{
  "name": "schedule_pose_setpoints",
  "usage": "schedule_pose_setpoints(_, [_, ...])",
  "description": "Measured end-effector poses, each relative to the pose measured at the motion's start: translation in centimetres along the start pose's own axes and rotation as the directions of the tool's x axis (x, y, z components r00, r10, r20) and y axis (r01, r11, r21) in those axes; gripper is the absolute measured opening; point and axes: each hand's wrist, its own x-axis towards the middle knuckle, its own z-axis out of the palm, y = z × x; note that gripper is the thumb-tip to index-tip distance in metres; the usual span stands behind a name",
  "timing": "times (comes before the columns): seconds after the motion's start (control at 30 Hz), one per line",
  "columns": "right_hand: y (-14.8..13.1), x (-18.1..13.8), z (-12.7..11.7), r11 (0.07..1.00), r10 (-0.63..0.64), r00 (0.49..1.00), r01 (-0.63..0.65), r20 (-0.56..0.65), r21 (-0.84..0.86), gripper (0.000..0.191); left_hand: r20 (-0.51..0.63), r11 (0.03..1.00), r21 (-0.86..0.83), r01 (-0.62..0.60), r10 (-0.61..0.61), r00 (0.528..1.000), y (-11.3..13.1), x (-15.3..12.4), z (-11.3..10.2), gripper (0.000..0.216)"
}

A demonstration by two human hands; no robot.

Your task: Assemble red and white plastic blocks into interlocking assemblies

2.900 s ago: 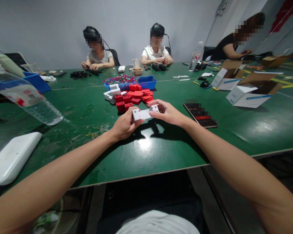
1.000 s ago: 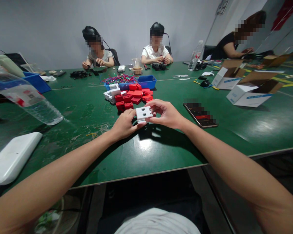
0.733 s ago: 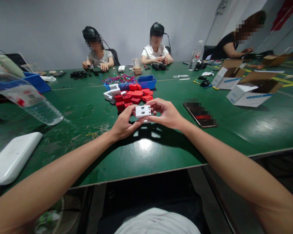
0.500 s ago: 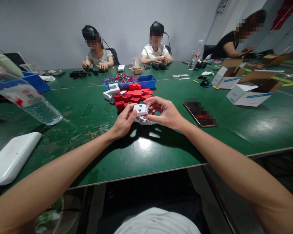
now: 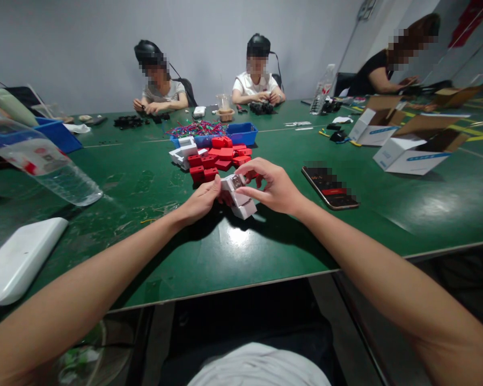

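Just above the table, a small white plastic housing (image 5: 230, 184) is tilted, with dark or metallic detail on its end face. My left hand (image 5: 201, 201) grips its left side, thumb on top and the other fingers mostly hidden behind. My right hand (image 5: 271, 187) curls around its right end, with the thumb and index finger touching its edges. Below it is a second white block (image 5: 245, 209); whether the two are joined I cannot tell. Behind my hands lies a pile of red plastic blocks (image 5: 224, 154), with white housings (image 5: 183, 153) at its left.
Blue trays (image 5: 241, 135) with colourful wires (image 5: 197, 128) stand behind the pile. A phone (image 5: 328, 187) and white cartons (image 5: 412, 155) lie right. At left are a water bottle (image 5: 60, 171) and a white device (image 5: 24, 260). Several people (image 5: 257, 80) work across the table.
The white housing has turned from lying flat to tilted, its end face now showing upward. The lower block shows more, lower and to the right. My left hand has shifted slightly.
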Motion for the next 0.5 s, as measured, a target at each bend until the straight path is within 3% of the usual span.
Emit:
schedule_pose_setpoints(0.1, [-0.1,0.1,-0.1,0.999,-0.018,1.0,0.019,0.005,-0.051,0.023,0.042,1.0,0.004,-0.025,0.025,0.999,-0.2,0.1,0.0,0.069])
schedule_pose_setpoints(0.27, [-0.2,0.0,0.0,0.996,-0.013,1.0,0.012,-0.008,-0.086,0.022,0.077,0.986,-0.038,-0.164,0.167,0.983,-1.0,-0.1,0.2,0.061])
schedule_pose_setpoints(0.5, [-0.2,-0.2,0.2,0.994,-0.032,0.999,0.033,0.011,-0.104,0.021,0.087,0.974,0.135,-0.182,0.171,0.981,-0.5,-0.8,0.6,0.06])
